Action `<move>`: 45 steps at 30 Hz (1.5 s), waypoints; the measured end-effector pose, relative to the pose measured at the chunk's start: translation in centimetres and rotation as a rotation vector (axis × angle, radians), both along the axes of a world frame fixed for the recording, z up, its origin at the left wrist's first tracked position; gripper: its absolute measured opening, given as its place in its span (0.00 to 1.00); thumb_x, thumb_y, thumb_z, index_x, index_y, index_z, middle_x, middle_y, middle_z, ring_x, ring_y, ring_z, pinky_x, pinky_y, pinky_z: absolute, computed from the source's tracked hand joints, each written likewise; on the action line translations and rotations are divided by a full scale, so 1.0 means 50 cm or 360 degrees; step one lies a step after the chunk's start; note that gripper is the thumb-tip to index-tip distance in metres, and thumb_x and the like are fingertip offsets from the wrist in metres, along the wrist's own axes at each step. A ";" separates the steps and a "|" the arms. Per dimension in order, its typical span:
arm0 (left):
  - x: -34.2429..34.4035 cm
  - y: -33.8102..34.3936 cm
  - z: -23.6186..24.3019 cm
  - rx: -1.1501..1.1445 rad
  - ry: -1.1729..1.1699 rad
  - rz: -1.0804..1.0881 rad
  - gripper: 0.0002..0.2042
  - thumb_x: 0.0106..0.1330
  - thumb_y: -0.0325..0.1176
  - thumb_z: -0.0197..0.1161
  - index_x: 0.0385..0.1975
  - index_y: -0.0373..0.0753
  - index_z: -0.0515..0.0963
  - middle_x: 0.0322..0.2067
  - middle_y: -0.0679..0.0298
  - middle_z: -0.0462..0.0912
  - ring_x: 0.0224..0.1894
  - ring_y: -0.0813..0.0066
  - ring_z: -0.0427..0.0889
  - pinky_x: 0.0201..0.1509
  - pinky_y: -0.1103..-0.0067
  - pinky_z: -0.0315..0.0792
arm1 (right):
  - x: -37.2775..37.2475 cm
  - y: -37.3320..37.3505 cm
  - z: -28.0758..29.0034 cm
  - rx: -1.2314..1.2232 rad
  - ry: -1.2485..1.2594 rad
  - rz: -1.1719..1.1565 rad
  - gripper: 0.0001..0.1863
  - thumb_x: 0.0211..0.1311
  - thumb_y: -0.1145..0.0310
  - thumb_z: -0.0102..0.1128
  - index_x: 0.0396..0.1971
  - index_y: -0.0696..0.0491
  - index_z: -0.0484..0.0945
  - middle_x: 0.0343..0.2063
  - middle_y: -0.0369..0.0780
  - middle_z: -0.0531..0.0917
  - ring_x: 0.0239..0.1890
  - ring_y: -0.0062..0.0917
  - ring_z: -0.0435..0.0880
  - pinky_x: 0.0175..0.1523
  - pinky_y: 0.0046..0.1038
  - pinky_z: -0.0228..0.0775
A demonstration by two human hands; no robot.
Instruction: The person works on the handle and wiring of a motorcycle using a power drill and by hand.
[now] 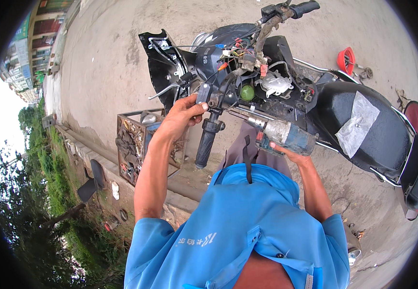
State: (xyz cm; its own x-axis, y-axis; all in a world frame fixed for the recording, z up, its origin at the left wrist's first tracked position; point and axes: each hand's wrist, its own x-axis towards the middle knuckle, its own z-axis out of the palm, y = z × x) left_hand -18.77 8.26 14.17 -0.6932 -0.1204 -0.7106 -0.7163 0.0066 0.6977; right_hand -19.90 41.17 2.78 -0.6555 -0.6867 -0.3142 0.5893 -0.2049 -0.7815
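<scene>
A motor scooter with its handlebar wiring laid bare stands in front of me. My left hand (185, 114) is closed on the black brake lever mount (202, 93) on the near side of the handlebar, with the thumb across it. Just below that hand hangs the black rubber grip (205, 149). My right hand (290, 153) is wrapped round the handle of a grey and teal power drill (286, 135). The drill's bit points left, toward the handlebar; whether its tip touches anything I cannot tell.
Tangled coloured wires (240, 50) spill from the handlebar. A loosened black front panel (165, 60) juts out at the left. The black seat (358, 120) carries a clear plastic sheet. Beyond it lies a red bowl (346, 59); a metal-framed crate of parts (134, 144) stands at left.
</scene>
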 end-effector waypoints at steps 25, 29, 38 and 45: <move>-0.004 -0.009 -0.011 0.0049 0.0019 0.0093 0.12 0.63 0.32 0.65 0.44 0.35 0.78 0.24 0.74 0.70 0.22 0.87 0.65 0.24 0.86 0.54 | 0.034 -0.006 -0.030 0.0455 0.0237 0.0174 0.19 0.61 0.67 0.68 0.51 0.55 0.78 0.45 0.38 0.85 0.49 0.24 0.81 0.58 0.29 0.72; -0.002 -0.003 -0.011 0.0045 0.0027 0.0107 0.11 0.64 0.31 0.64 0.44 0.35 0.77 0.22 0.76 0.67 0.20 0.87 0.62 0.23 0.87 0.53 | 0.028 -0.013 -0.019 0.0345 0.0091 0.0155 0.18 0.61 0.71 0.67 0.51 0.57 0.78 0.43 0.38 0.86 0.46 0.23 0.83 0.56 0.29 0.74; -0.004 -0.009 -0.016 0.0122 0.0039 0.0096 0.11 0.64 0.32 0.64 0.43 0.36 0.78 0.21 0.76 0.67 0.20 0.87 0.62 0.22 0.86 0.53 | 0.044 -0.028 -0.084 0.0022 -0.0272 0.0091 0.18 0.59 0.68 0.69 0.49 0.55 0.79 0.42 0.39 0.86 0.46 0.25 0.83 0.53 0.30 0.75; 0.001 -0.011 -0.004 0.0091 0.0020 0.0092 0.12 0.64 0.36 0.67 0.41 0.36 0.79 0.24 0.75 0.71 0.23 0.87 0.67 0.24 0.88 0.56 | 0.068 -0.028 -0.096 0.0196 -0.0360 -0.0071 0.25 0.51 0.69 0.75 0.50 0.54 0.80 0.44 0.38 0.85 0.49 0.25 0.82 0.57 0.29 0.72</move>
State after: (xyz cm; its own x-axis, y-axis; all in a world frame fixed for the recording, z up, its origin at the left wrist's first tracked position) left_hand -18.70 7.72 13.98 -0.6950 -0.1202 -0.7089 -0.7057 -0.0748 0.7045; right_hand -16.48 39.75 -2.03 -0.5877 -0.6065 -0.5354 0.7444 -0.1461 -0.6516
